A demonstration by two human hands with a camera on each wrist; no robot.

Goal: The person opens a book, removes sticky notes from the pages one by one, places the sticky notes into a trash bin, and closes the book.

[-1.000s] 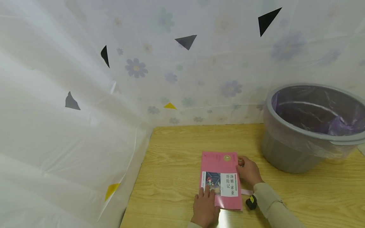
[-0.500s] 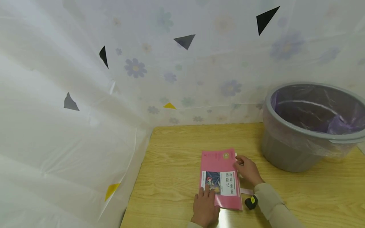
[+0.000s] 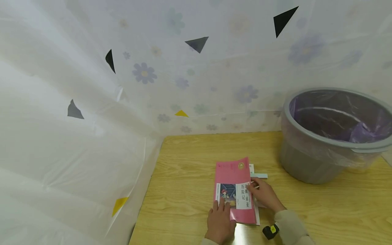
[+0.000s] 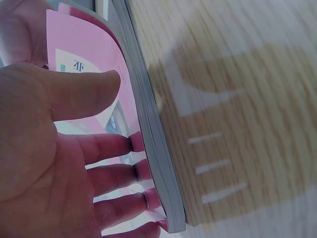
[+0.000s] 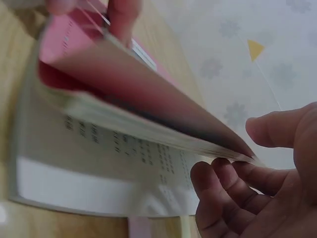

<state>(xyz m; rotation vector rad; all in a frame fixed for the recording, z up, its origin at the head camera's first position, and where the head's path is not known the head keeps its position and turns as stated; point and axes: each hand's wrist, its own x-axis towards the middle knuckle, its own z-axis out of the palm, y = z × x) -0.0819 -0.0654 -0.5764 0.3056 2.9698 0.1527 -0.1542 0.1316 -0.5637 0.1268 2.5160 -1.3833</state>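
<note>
The pink book [image 3: 231,173] lies on the tabletop [image 3: 180,187], low in the middle of the head frame. The left hand [image 3: 218,219] rests on its lower left part with fingers straight, so that grip is wide. The right hand [image 3: 266,197] is at the book's right edge. Its grip is narrow, with bent fingers holding the edge of the lifted cover and pages; in the right wrist view the thumb sits a little above them.

The lifted part could slip and flop down, I think, because only a thin edge is held. If the left hand pushed too little, the whole book might slide. A hard pull could bend the cover or rip a page. The blue strip [image 3: 259,175], the pink strip [image 5: 139,228] and the yellow strip [image 5: 185,227] stick out, so a finger might catch one and drag it loose.

Half a second ago the right hand was higher in the frame, and now it has come down along the edge. The cover curls up more, and more of the white page [image 5: 99,178] shows. The blue strip is now plain to see. The left hand has stayed put.
</note>
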